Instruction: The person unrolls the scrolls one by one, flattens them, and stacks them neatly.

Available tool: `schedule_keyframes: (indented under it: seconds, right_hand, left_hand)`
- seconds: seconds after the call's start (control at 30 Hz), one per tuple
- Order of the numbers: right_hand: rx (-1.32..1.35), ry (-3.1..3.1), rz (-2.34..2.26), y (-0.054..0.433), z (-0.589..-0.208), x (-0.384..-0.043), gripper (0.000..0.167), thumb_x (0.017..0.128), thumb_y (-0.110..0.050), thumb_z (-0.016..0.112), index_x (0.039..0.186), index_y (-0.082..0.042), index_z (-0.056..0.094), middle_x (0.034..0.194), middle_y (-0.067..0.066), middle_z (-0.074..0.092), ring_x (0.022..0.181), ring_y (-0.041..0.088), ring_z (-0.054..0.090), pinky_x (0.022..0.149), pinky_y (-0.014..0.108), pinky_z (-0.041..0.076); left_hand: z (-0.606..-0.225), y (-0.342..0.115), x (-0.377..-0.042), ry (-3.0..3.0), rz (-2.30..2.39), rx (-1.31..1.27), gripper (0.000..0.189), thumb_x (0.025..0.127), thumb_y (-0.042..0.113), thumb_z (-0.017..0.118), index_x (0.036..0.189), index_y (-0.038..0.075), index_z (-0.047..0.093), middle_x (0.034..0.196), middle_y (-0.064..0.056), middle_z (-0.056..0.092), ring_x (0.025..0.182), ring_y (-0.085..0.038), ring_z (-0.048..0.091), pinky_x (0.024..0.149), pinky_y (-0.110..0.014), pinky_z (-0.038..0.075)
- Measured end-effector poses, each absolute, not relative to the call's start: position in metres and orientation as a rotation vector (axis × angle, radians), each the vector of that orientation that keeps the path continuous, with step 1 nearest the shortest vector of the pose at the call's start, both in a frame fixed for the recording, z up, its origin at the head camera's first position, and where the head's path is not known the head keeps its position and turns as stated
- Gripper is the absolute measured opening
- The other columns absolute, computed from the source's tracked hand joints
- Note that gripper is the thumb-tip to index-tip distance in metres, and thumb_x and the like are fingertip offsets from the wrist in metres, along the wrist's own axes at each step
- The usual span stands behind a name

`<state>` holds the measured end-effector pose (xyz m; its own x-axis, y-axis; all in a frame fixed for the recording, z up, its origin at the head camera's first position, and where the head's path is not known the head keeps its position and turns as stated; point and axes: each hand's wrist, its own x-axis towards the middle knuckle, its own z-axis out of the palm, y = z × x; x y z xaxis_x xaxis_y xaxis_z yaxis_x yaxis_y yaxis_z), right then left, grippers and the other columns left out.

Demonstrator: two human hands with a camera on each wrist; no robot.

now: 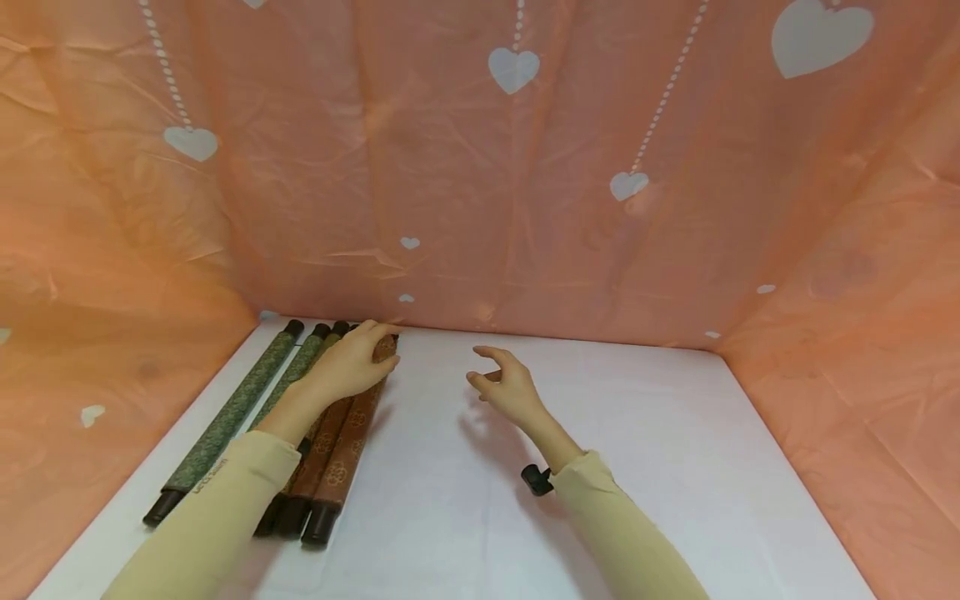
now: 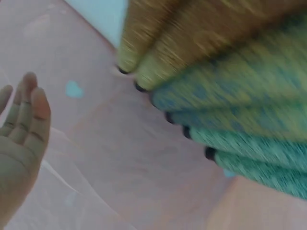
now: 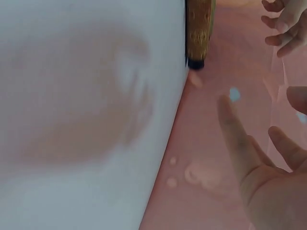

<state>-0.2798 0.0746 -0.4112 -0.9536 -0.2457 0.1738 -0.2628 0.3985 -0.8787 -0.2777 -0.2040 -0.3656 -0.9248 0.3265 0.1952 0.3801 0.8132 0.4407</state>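
Several rolled scrolls with dark end knobs lie side by side at the left of the white table. The outermost is a green patterned scroll (image 1: 236,410); a brown scroll with a gold flower pattern (image 1: 348,450) lies on the inner side. Above the far ends of the brown scrolls, my left hand (image 1: 352,362) hovers with loosely bent fingers. In the left wrist view that hand (image 2: 21,139) shows nothing in its grasp, apart from the scrolls. My right hand (image 1: 510,387) hangs over the table to their right, thumb and fingers spread in a loose curve around nothing.
A white cloth covers the table (image 1: 637,467). Orange curtains (image 1: 480,167) with white hearts rise behind it and along both sides. A small black device (image 1: 536,480) is strapped at the right wrist. The right hand casts a shadow on the cloth.
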Motion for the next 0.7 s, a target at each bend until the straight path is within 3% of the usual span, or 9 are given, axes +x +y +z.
schedule_keyframes:
  seconds: [0.17,0.33,0.4,0.57,0.7]
  right_hand:
    - [0.571,-2.646,1.701,0.051,-0.412,-0.281,0.052,0.098,-0.02,0.072,0.148,-0.011,0.058,0.152,0.016,0.051,0.095,0.04,0.074,0.073,0.032,0.06]
    - [0.672,-2.69,1.73,0.027,-0.418,-0.285,0.051,0.099,-0.018,0.07,0.147,-0.008,0.058,0.148,0.018,0.057,0.099,0.036,0.073,0.071,0.031,0.061]
    - [0.707,-2.704,1.76,0.017,-0.421,-0.287,0.049,0.099,-0.015,0.069,0.146,-0.007,0.058,0.143,0.02,0.06,0.098,0.035,0.074,0.071,0.032,0.061]
    - [0.784,-2.79,1.783,-0.006,-0.43,-0.288,0.047,0.099,-0.012,0.068,0.145,-0.003,0.059,0.134,0.021,0.066,0.092,0.036,0.075,0.069,0.034,0.062]
    - [0.815,-2.849,1.809,-0.022,-0.436,-0.287,0.047,0.1,-0.012,0.068,0.144,-0.002,0.059,0.131,0.018,0.067,0.089,0.032,0.076,0.068,0.035,0.062]
  left_hand:
    - [-0.37,-0.23,-0.275,-2.91,-0.764,-0.619,0.049,0.103,0.016,0.064,0.148,0.0,0.053,0.146,-0.027,0.05,0.123,-0.046,0.057,0.095,-0.06,0.049]
    - [-0.38,-0.253,-0.273,-2.952,-0.711,-0.637,0.045,0.101,0.012,0.066,0.142,-0.004,0.057,0.134,-0.029,0.056,0.093,-0.032,0.063,0.077,-0.049,0.053]
    - [-0.385,-0.261,-0.272,-2.984,-0.673,-0.638,0.044,0.1,0.012,0.067,0.14,-0.004,0.059,0.13,-0.027,0.058,0.087,-0.028,0.062,0.073,-0.046,0.053]
    - [-0.398,-0.278,-0.272,-3.06,-0.571,-0.656,0.04,0.098,0.012,0.07,0.135,-0.002,0.063,0.129,-0.025,0.06,0.108,-0.038,0.065,0.085,-0.054,0.055]
    - [-0.406,-0.285,-0.272,-3.07,-0.549,-0.7,0.039,0.095,0.009,0.073,0.131,-0.003,0.066,0.124,-0.023,0.063,0.107,-0.038,0.066,0.086,-0.054,0.055]
